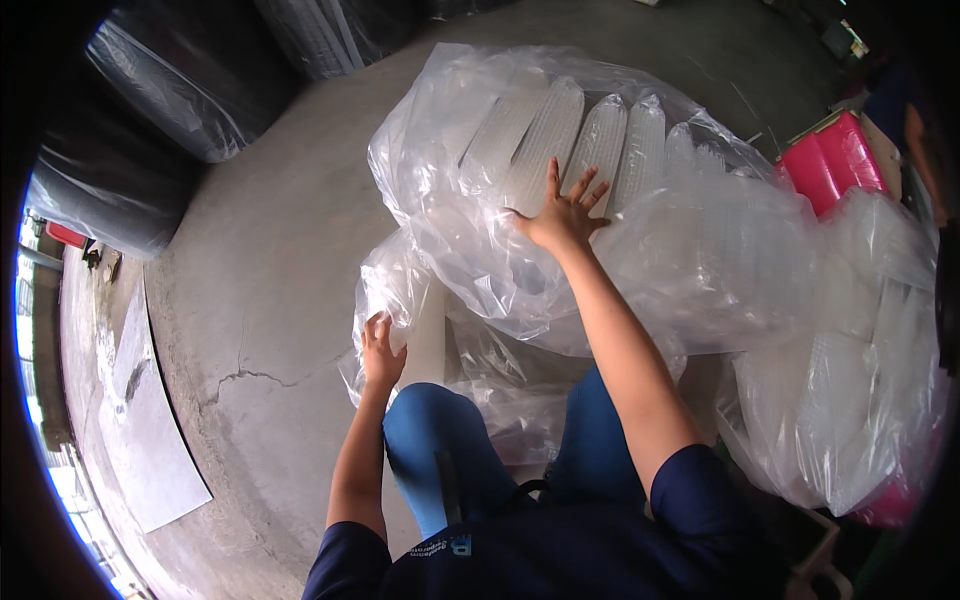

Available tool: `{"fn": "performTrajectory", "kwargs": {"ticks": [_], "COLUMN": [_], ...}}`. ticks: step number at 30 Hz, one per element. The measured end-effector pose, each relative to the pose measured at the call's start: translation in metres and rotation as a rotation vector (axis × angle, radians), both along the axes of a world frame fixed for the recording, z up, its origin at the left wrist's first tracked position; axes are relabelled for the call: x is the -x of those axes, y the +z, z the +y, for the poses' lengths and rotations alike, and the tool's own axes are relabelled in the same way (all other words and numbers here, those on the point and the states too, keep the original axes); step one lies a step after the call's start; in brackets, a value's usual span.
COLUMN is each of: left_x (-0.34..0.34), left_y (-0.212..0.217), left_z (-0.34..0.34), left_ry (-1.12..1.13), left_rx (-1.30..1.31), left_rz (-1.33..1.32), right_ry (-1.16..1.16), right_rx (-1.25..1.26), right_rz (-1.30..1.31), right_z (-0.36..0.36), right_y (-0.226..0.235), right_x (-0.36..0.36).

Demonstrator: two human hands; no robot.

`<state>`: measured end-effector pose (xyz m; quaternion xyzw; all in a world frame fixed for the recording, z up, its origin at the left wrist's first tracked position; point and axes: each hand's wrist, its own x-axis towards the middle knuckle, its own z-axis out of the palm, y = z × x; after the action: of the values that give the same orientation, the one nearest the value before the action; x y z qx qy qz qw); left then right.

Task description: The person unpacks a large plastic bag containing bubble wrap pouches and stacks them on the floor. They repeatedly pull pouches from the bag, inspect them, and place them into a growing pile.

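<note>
Right hand [565,215] flat, fingers spread wide on clear plastic bag [480,200] of white stacked cups [590,140], left hand [380,350] fingers pinching bag's lower edge, bag on concrete floor [270,300] before knees, pink crate [835,160] beside.

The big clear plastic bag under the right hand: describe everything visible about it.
The clear plastic bag is thin, glossy and heavily wrinkled, lying on the grey concrete floor in front of the person's knees. Through it show rows of stacked translucent white items, ribbed and standing side by side. Its near end is crumpled and slack. The right hand presses flat on top with its fingers spread; the left hand grips the loose film at its lower left edge. Similar filled bags lie to its right.
</note>
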<state>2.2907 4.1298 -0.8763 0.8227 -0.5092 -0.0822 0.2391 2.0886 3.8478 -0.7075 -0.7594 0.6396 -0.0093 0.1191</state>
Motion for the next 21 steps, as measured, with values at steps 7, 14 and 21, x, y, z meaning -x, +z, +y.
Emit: {"fn": "performTrajectory", "kwargs": {"ticks": [7, 14, 21], "left_x": [0.006, -0.002, -0.02], "left_y": [-0.002, -0.011, -0.048], "left_z": [-0.005, -0.01, -0.008], "left_ry": [0.21, 0.438, 0.452], "left_rx": [0.101, -0.484, -0.488], "left_rz": [0.034, 0.154, 0.606], "right_ry": [-0.281, -0.344, -0.152], "right_rx": [0.173, 0.043, 0.58], "right_rz": [-0.178, -0.315, -1.272], "right_z": [0.007, -0.009, -0.013], "right_y": [-0.02, -0.002, 0.097], "right_x": [0.049, 0.05, 0.142]}}
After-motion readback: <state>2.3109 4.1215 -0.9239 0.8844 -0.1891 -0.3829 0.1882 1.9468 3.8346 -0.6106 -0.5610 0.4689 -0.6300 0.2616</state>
